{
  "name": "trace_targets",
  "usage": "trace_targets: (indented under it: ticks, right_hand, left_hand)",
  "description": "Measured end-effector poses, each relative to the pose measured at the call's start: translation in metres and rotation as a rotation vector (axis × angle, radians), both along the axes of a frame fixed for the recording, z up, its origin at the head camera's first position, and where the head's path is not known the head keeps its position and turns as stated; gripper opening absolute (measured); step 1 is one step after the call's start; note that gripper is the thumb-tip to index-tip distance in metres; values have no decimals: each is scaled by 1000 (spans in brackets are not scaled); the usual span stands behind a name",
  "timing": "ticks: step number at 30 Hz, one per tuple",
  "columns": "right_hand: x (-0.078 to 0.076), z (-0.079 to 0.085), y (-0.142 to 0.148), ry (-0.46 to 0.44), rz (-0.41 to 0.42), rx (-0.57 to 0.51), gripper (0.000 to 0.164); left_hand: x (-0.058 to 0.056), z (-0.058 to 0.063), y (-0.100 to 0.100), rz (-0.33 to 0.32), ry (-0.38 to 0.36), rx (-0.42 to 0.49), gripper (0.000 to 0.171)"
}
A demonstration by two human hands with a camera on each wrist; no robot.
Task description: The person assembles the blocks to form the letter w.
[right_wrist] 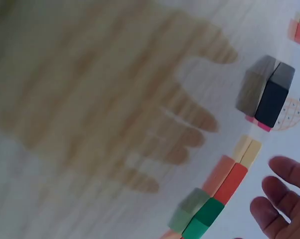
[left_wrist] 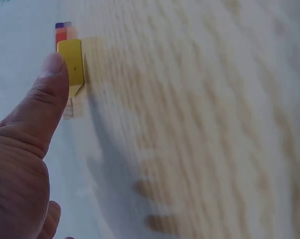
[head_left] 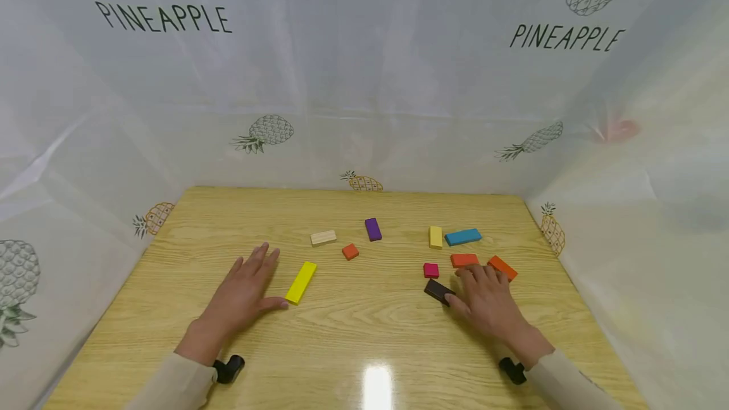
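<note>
My left hand (head_left: 242, 296) is low over the table at the left, fingers extended, its thumb tip right at the near end of a bright yellow block (head_left: 300, 283). In the left wrist view that thumb overlaps the yellow block (left_wrist: 73, 62). My right hand (head_left: 486, 302) hovers at the right with relaxed fingers and holds nothing. Its thumb tip lies beside a black block (head_left: 438, 291), which also shows in the right wrist view. Under the right hand is a green block (right_wrist: 203, 219), hidden in the head view. A crimson square block (head_left: 431, 271) sits just beyond the black one.
Beyond the right hand are two orange-red blocks, one flat (head_left: 464, 260) and one angled (head_left: 503, 267), a pale yellow block (head_left: 435, 237) and a blue block (head_left: 463, 237). Mid-table lie a bare-wood block (head_left: 323, 238), a purple block (head_left: 373, 229) and a small orange block (head_left: 350, 252). A pineapple-print curtain (head_left: 364, 81) encloses the table.
</note>
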State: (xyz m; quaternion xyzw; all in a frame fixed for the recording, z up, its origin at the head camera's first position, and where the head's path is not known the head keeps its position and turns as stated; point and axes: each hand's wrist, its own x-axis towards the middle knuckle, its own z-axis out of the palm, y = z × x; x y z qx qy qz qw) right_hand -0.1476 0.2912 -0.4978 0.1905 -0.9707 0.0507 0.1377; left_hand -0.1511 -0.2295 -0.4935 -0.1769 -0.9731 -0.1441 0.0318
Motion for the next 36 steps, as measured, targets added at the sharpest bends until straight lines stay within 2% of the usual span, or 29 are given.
trace_targets:
  ticks: [8,15,20,24,27,32,36]
  right_hand:
    - [11,2,-9,8,59,72,34]
    - [19,-2,-15,61,209,112,36]
    - [10,0,-15,98,277,113,44]
    - [-2,4,-18,66,307,130,56]
    - [-9,6,-20,22,329,144,61]
    - [-14,5,-25,-49,330,147,61]
    - [-17,5,-28,-74,318,154,58]
  left_hand:
    - [-1,-6,4,-23,21,7,106]
    - [-1,-7,6,-46,37,-2,104]
    - [-1,-7,7,-57,58,1,103]
    - [-3,-7,8,-74,59,11,102]
    - [-7,-6,11,-114,46,19,100]
    - [-18,1,16,-181,4,-29,98]
    - [-26,8,19,-189,-59,-91,100]
